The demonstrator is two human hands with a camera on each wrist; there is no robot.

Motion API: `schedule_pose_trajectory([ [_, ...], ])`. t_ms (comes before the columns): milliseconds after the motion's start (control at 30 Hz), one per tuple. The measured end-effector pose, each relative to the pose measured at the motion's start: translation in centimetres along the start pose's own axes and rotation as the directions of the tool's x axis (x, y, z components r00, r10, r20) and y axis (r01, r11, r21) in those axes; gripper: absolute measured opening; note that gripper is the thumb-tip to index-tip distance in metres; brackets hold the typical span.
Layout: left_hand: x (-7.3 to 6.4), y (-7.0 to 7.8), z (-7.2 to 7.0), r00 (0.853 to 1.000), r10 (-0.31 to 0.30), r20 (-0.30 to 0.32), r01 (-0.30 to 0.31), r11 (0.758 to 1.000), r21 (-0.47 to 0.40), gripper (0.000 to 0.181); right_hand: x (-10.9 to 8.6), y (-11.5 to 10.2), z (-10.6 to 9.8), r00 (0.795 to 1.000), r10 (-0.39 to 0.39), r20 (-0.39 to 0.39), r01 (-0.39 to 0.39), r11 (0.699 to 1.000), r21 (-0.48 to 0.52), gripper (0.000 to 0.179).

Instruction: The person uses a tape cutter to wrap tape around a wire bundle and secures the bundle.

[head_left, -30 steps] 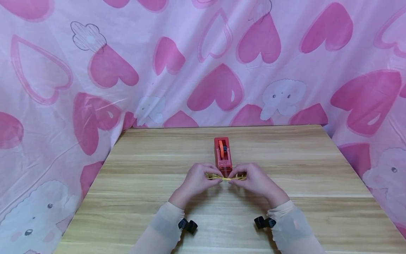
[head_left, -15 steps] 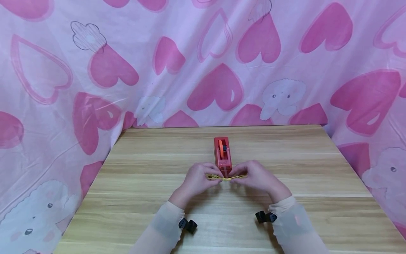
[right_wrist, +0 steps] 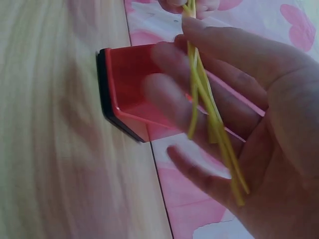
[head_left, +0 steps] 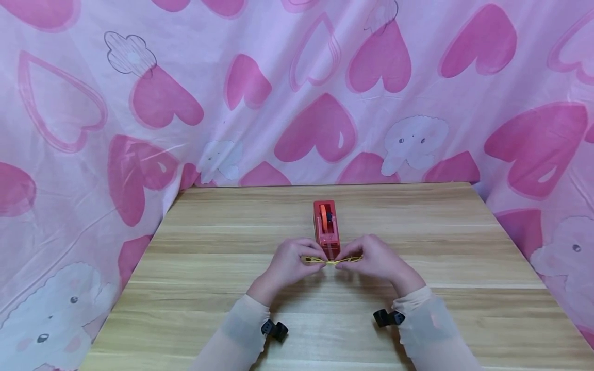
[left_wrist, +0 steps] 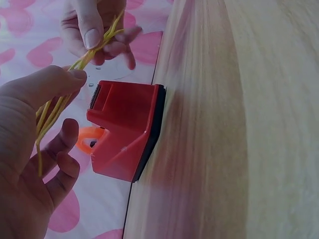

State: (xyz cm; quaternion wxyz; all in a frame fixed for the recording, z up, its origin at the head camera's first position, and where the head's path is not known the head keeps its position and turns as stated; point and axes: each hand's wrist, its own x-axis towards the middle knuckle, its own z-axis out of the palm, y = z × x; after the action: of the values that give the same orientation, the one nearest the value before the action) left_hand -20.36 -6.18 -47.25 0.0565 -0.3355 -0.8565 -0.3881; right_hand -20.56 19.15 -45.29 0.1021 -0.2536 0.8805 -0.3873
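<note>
A small bundle of thin yellow strands spans the gap between my two hands, above the table. My left hand pinches one side of it between thumb and forefinger; my right hand pinches the other side. Loose strand ends hang across the right palm in the right wrist view, where the other fingers are spread and blurred. Just beyond the fingertips stands a red tape dispenser, its serrated cutter facing the hands. An orange roll core sits inside it. What the strands are made of, I cannot tell.
The wood-grain table runs back to a pink heart-patterned cloth hanging behind and at both sides. Black wrist cameras are strapped over both sleeves.
My right hand and wrist have shifted slightly right, and the strands at that side look more closely gathered. The left hand and the tape dispenser have stayed in place.
</note>
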Motion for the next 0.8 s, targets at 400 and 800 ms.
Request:
schedule_pose_trajectory([
  [400, 0.3, -0.3, -0.2, 0.996, -0.076, 0.038, 0.079, 0.992, -0.095, 0.009, -0.1, -0.8, 0.1, 0.998, -0.038, -0.049, 0.034, 0.995, -0.093, 0.010],
  [800, 0.3, -0.2, -0.4, 0.968, -0.233, 0.089, 0.244, 0.960, -0.139, 0.008, -0.1, -1.2, 0.5, 0.985, -0.100, -0.144, 0.066, 0.973, -0.223, 0.013],
])
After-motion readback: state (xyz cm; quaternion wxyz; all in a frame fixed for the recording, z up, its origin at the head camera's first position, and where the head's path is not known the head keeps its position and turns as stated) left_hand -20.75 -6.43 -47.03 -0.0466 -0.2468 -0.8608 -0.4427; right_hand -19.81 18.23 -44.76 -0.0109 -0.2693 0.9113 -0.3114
